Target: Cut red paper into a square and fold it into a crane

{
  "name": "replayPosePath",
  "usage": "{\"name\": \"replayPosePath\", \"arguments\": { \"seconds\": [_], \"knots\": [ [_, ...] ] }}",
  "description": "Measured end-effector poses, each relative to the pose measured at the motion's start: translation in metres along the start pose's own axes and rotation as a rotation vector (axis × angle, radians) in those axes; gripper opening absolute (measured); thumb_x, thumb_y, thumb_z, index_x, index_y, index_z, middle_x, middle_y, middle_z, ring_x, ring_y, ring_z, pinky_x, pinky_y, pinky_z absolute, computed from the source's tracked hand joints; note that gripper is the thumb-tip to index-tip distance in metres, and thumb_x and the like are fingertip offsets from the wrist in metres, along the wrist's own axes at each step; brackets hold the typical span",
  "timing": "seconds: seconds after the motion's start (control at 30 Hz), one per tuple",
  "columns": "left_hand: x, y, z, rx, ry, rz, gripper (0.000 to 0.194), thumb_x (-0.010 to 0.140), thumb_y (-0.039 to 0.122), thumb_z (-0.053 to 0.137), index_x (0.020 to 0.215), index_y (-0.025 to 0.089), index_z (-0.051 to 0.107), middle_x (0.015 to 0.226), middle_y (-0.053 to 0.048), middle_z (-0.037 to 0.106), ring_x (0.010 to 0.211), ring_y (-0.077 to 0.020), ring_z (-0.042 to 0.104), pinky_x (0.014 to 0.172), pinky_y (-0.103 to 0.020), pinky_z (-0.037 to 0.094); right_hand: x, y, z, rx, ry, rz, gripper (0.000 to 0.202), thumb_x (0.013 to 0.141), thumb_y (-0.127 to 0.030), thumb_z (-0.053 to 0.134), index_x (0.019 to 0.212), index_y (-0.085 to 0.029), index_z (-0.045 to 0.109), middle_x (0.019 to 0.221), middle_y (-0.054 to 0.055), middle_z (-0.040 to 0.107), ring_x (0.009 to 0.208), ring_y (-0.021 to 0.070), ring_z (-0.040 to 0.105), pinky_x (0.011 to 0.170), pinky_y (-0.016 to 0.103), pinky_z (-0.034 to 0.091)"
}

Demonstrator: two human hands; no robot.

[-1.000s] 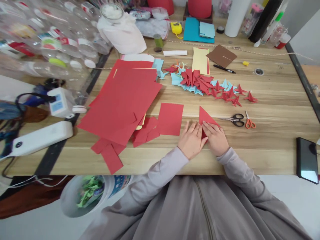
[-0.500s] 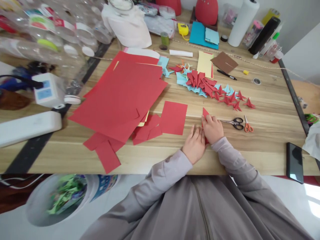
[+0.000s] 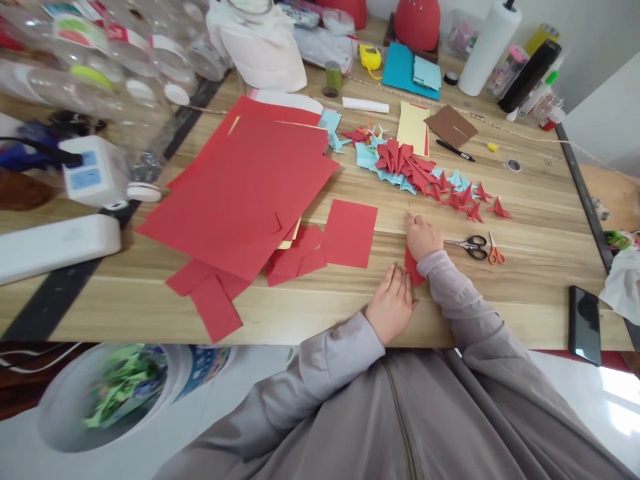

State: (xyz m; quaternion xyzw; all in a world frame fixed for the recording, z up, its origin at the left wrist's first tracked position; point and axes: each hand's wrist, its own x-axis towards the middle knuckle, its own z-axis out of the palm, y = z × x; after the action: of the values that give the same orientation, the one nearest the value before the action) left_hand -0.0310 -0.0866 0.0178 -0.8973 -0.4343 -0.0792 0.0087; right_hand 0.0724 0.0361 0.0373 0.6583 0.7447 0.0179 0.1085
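Under my right hand (image 3: 424,237) lies a small folded piece of red paper (image 3: 413,268), its lower part showing and its upper part covered. The fingers of that hand are bunched and press the paper down, with the fingertips at its far end. My left hand (image 3: 393,303) rests flat on the table, fingers stretched out and side by side, their tips at the paper's lower left edge. A red paper square (image 3: 351,233) lies left of both hands. To the right are black-handled scissors (image 3: 475,247) and orange-handled scissors (image 3: 495,255).
Large red sheets (image 3: 245,187) and red offcuts (image 3: 217,310) cover the left side. Red and blue folded paper cranes (image 3: 420,173) sit farther back. A phone (image 3: 585,323) lies near the front right edge. Plastic bottles (image 3: 125,53) crowd the back left; a bucket (image 3: 55,407) stands below.
My right hand has slid away from me along the folded paper, baring its lower part. My left hand has drawn slightly back toward me.
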Motion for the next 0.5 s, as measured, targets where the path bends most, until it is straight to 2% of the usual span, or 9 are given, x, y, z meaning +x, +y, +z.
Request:
{"name": "replayPosePath", "arguments": {
  "seconds": [0.2, 0.33, 0.37, 0.43, 0.5],
  "knots": [
    [-0.004, 0.003, 0.003, -0.003, 0.017, -0.001, 0.048, 0.092, 0.028, 0.036, 0.120, -0.008, 0.053, 0.125, -0.027, 0.055, 0.122, -0.0321, 0.049, 0.106, -0.046, 0.034, 0.003, 0.007, 0.007, 0.095, 0.020, -0.028, 0.046, 0.092, -0.013, 0.027, 0.136, -0.018, 0.040, 0.114, 0.019, 0.059, 0.089, 0.0251, 0.066, 0.069, 0.035, 0.050],
    [-0.002, -0.007, 0.002, -0.066, 0.063, 0.008, 0.044, 0.092, 0.026, 0.037, 0.118, -0.003, 0.057, 0.121, -0.024, 0.059, 0.117, -0.0292, 0.053, 0.105, -0.047, 0.035, 0.008, 0.025, 0.018, 0.289, 0.084, -0.097, 0.049, 0.088, -0.009, 0.033, 0.135, -0.018, 0.042, 0.116, 0.015, 0.060, 0.093, 0.0227, 0.063, 0.078, 0.034, 0.049],
    [-0.001, -0.012, 0.000, -0.092, 0.079, 0.005, 0.042, 0.091, 0.026, 0.039, 0.117, 0.000, 0.058, 0.119, -0.022, 0.061, 0.116, -0.0287, 0.053, 0.106, -0.047, 0.035, 0.007, 0.031, 0.022, 0.389, 0.107, -0.148, 0.048, 0.088, -0.010, 0.033, 0.134, -0.016, 0.043, 0.113, 0.014, 0.062, 0.092, 0.0212, 0.063, 0.080, 0.033, 0.049],
    [-0.001, -0.023, -0.006, -0.144, 0.101, 0.004, 0.040, 0.089, 0.027, 0.042, 0.116, 0.003, 0.060, 0.112, -0.018, 0.065, 0.114, -0.0281, 0.052, 0.107, -0.047, 0.033, 0.003, 0.045, 0.030, 0.669, 0.155, -0.223, 0.045, 0.090, -0.013, 0.030, 0.133, -0.012, 0.043, 0.088, 0.008, 0.068, 0.077, 0.0169, 0.063, 0.076, 0.031, 0.050],
    [0.000, -0.035, -0.012, -0.160, 0.113, -0.018, 0.038, 0.089, 0.027, 0.043, 0.114, 0.006, 0.061, 0.105, -0.016, 0.067, 0.115, -0.0285, 0.051, 0.107, -0.048, 0.032, -0.005, 0.059, 0.037, 0.919, 0.267, -0.205, 0.042, 0.091, -0.018, 0.029, 0.129, -0.013, 0.048, 0.073, 0.003, 0.065, 0.062, 0.0139, 0.059, 0.068, 0.030, 0.051]
  ]
}}
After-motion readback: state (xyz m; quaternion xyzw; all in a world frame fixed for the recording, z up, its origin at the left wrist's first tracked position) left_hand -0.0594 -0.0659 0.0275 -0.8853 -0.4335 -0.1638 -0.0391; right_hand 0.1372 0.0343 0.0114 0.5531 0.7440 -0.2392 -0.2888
